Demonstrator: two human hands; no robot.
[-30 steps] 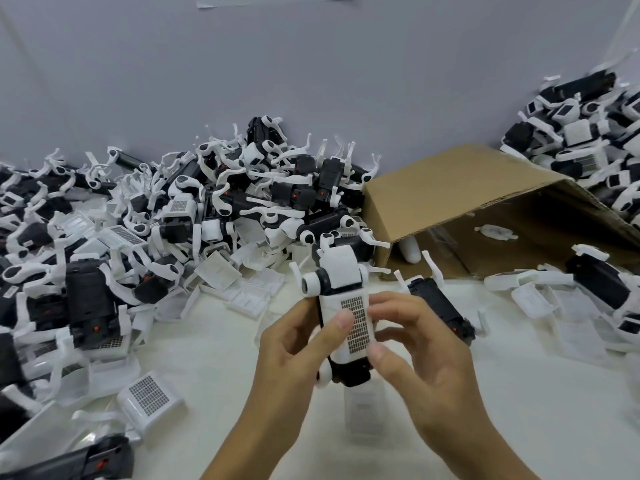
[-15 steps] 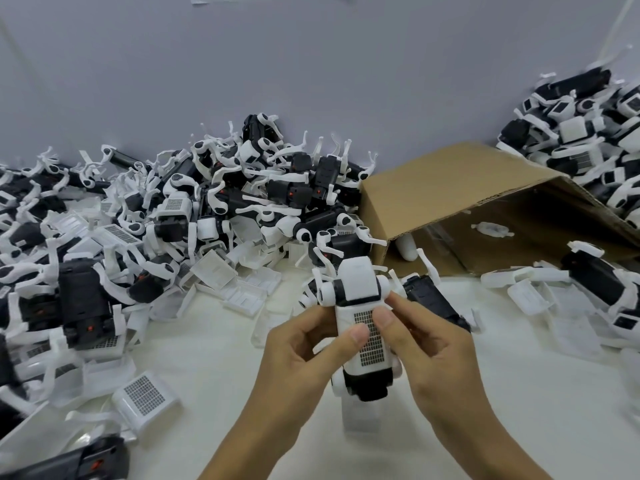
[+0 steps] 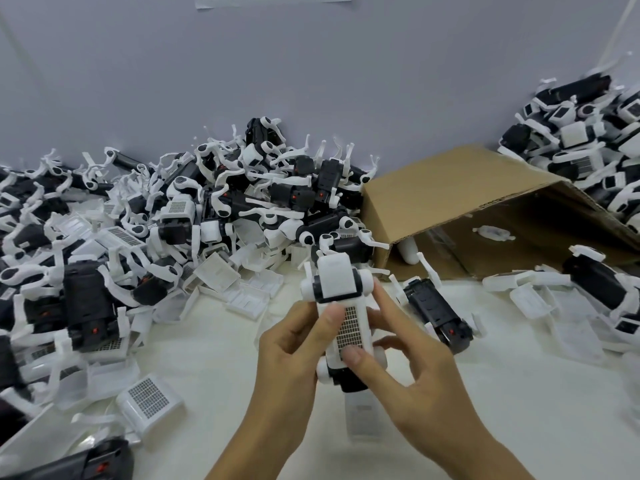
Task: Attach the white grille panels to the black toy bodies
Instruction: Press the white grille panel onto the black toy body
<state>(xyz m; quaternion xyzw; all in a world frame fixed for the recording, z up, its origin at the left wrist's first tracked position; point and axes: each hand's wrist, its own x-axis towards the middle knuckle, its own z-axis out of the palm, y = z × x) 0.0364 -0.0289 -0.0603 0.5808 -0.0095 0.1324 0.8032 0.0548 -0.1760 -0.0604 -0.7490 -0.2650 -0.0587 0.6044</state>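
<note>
1. While both hands hold it above the white table (image 3: 485,427), the toy body (image 3: 337,282) carries a white grille panel (image 3: 351,329).
2. The left hand (image 3: 289,358) curls round its side, thumb on the grille.
3. The right hand (image 3: 412,368) presses its thumb on the panel's lower end, fingers behind.
4. Loose bodies lie heaped behind; a cardboard box (image 3: 450,195) is on its side at right.

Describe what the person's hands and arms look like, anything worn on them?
Both the left hand and the right hand are bare: no gloves, rings, watch or bands show. The forearms are bare too, with no sleeve in view down to the frame's bottom edge. Fingernails are short and unpainted.
</note>
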